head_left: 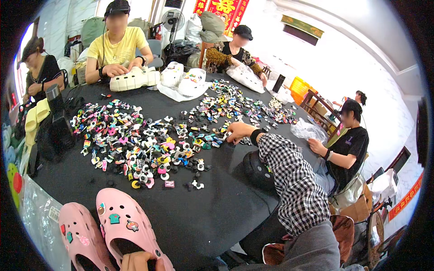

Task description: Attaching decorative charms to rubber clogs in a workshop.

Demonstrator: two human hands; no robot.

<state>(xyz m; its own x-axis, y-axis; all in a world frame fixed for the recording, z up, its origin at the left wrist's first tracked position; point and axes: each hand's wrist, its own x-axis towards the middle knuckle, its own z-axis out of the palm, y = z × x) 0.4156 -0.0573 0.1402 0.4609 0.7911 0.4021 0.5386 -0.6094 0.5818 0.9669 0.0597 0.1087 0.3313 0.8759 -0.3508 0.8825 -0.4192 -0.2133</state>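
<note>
A pair of pink clogs stands at the lower left of the black table. My left hand (pixel 138 262) grips the right-hand pink clog (pixel 123 203) at its opening, fingers partly cut off by the lower edge. Shoe charms sit on it, among them a green shirt-shaped charm (pixel 115 218). The other pink clog (pixel 77 228), also decorated, is beside it. My right hand (pixel 239 132) reaches across to the pile of small colourful shoe charms (pixel 140 153), fingers curled down at its right part. What its fingertips hold, if anything, is hidden.
A dark clog (pixel 257 169) lies under my right forearm. Across the black table (pixel 199 217), a person in yellow handles a white clog (pixel 134 79); more white clogs (pixel 192 81) lie on plastic beside it. Other people sit at the far side and right. A black stand (pixel 55 117) rises at left.
</note>
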